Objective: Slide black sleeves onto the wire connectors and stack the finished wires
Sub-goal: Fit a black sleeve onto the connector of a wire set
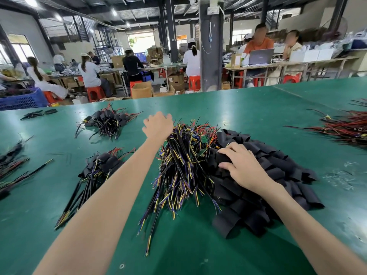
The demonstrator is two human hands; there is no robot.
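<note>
A big heap of unsleeved wires [182, 165] with coloured ends lies in the middle of the green table [258, 108]. To its right sits a pile of flat black sleeves [268, 175]. My left hand [157, 126] reaches over the far end of the wire heap, fingers curled down out of sight. My right hand [241, 164] rests on the sleeve pile and pinches one black sleeve [222, 157] between thumb and fingers. Two stacks of sleeved wires lie to the left: a far stack [108, 122] and a near stack [99, 169].
More red and black wires [345, 126] lie at the right edge and dark wire bundles [12, 165] at the left edge. A blue crate [21, 100] stands beyond the table's far left. People work at benches in the background.
</note>
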